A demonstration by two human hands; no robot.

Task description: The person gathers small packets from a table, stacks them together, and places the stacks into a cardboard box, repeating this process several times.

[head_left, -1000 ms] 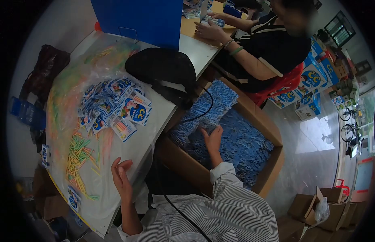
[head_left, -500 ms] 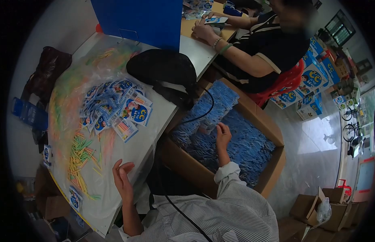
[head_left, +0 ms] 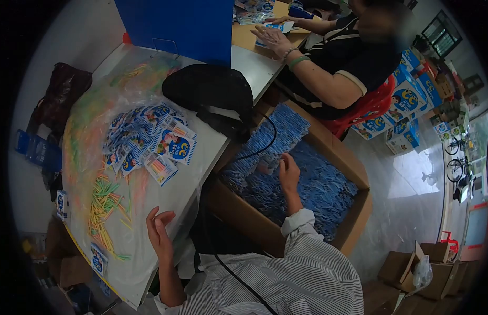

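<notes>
My right hand (head_left: 288,172) reaches down into a large cardboard box (head_left: 360,209) beside the table, fingers curled on a small bundle of blue packets (head_left: 268,165). The box is filled with loose blue packets (head_left: 322,191), and a neat row of them (head_left: 279,130) lies at its far end. My left hand (head_left: 159,233) rests open at the near edge of the plastic-covered table (head_left: 194,181), holding nothing. Thin coloured sticks (head_left: 104,202) lie left of that hand, and a pile of printed blue-and-white packets (head_left: 149,137) lies farther back.
A black bag (head_left: 210,92) lies at the table's back corner by a blue divider (head_left: 176,23). A co-worker (head_left: 338,63) sits on a red chair (head_left: 375,102) at the adjoining desk, handling packets. Printed cartons (head_left: 406,100) and brown boxes (head_left: 412,268) stand on the floor at right.
My right hand moved from the loose packets up toward the stacked row and curled onto a bundle. My left hand stayed put. The co-worker's hands shifted on the desk.
</notes>
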